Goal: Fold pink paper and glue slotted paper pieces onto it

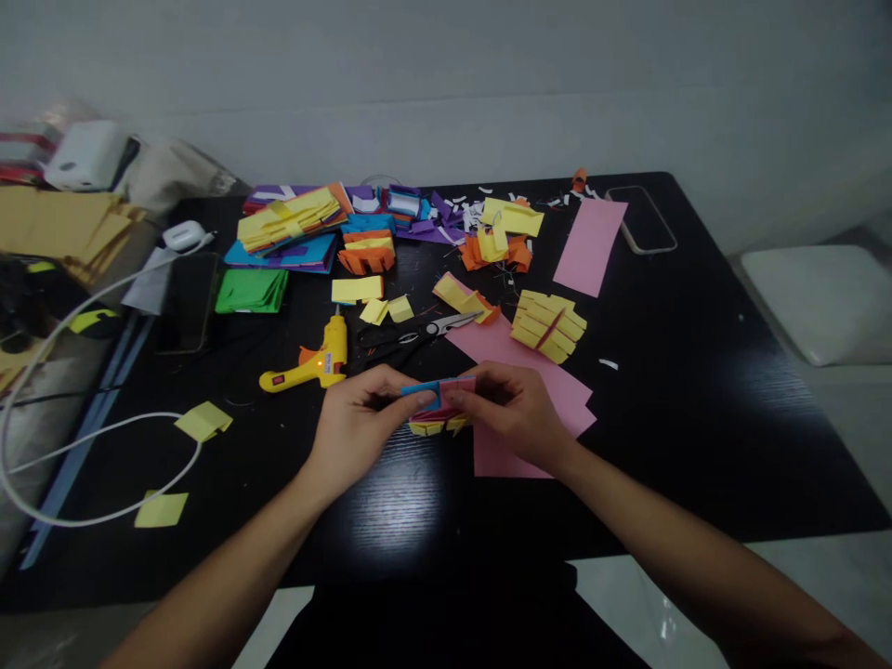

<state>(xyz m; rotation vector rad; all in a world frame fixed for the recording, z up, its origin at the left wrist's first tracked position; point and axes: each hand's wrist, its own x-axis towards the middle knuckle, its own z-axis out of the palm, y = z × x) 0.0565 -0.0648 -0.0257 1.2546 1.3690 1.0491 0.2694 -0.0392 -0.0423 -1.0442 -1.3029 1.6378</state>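
Observation:
Between my two hands is a small folded paper piece (pixel 456 384), blue on its left part and pink on its right, with yellow paper tabs showing below it. My left hand (pixel 362 413) pinches the blue end with thumb and fingers. At the pink end, my right hand (pixel 519 409) grips in the same way. Pink paper sheets (pixel 512 460) lie under and beside my right hand. Just beyond my hands are dark-handled scissors (pixel 446 325) and a yellow glue gun (pixel 324 358) with a lit orange light. A fringed yellow paper piece (pixel 549 325) rests beyond my right hand.
Stacks of folded coloured paper (pixel 293 223) and scattered scraps (pixel 452 218) fill the back of the black table (pixel 697 400). A phone (pixel 185 302) and a white cable (pixel 104 423) lie at left. Another phone (pixel 641 221) lies back right, beside a pink strip (pixel 591 246).

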